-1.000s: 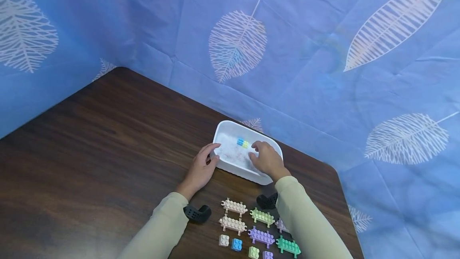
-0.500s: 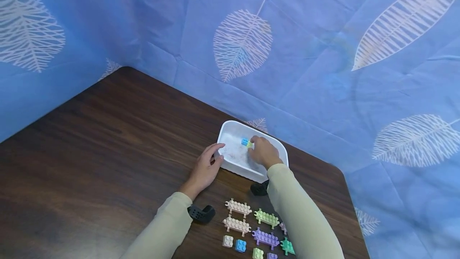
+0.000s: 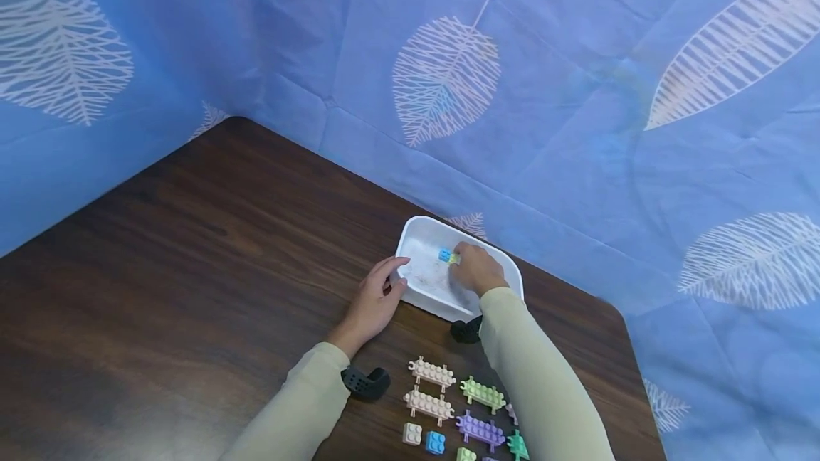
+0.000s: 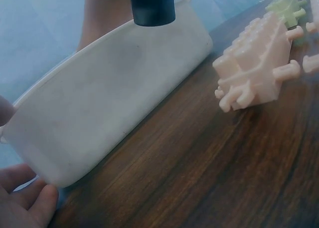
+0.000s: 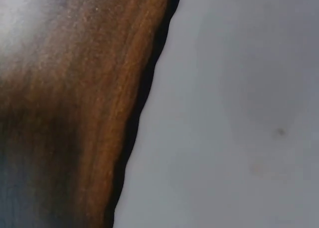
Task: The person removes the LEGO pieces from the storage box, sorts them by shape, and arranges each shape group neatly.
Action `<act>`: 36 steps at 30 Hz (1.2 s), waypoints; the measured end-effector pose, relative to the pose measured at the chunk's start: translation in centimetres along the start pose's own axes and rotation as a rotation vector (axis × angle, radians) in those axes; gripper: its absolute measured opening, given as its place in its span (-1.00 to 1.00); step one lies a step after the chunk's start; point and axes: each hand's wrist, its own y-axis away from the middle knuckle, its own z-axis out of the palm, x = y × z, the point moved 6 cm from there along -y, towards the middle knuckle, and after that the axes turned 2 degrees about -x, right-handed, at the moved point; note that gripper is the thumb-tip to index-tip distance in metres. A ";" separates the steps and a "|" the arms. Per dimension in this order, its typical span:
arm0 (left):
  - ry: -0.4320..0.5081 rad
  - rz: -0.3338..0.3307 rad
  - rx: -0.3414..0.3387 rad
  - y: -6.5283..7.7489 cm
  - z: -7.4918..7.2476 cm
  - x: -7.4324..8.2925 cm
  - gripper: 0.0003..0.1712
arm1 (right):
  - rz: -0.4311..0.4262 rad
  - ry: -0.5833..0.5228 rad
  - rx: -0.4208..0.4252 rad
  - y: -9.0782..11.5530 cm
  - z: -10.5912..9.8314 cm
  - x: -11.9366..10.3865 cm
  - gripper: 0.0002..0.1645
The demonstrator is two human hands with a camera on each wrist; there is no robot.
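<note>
A white plastic bin (image 3: 428, 302) stands near the table's far edge. My left hand (image 3: 374, 299) holds its left corner, index finger at the rim and thumb against the outer wall. In the left wrist view, fingers (image 4: 31, 200) lie by the bin's lower corner. My right hand (image 3: 477, 270) reaches inside and pinches a yellow-green toy building block (image 3: 455, 259), partly hidden by the fingers. Right beside that block is a blue building block (image 3: 445, 255). The right wrist view holds only the bin's wall (image 5: 214, 118) and tabletop, not the hand.
Nearer me on the dark wooden table (image 3: 211, 269) lie pink studded bases with side pegs (image 3: 429, 404), a light green one (image 3: 482, 394) and a purple one (image 3: 480, 430). Small blocks, pink (image 3: 412, 434) and blue (image 3: 435, 442), sit in front. My right sleeve hides more pieces.
My right hand has lowered into the bin and closed its fingers on the yellow-green block. The left hand keeps its place at the corner. The head view has shifted slightly.
</note>
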 end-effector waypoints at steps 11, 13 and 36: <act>0.003 0.005 -0.022 0.3 1.0 0.3 -0.55 | 0.020 0.011 0.034 0.7 0.1 0.4 -0.71; 0.007 0.009 -0.022 0.3 1.1 0.4 -0.55 | 0.029 0.012 0.038 0.8 -0.1 0.4 -0.70; 0.008 0.006 -0.005 -0.1 0.2 -0.4 -0.55 | 0.019 0.043 0.092 3.8 -2.3 1.3 -0.62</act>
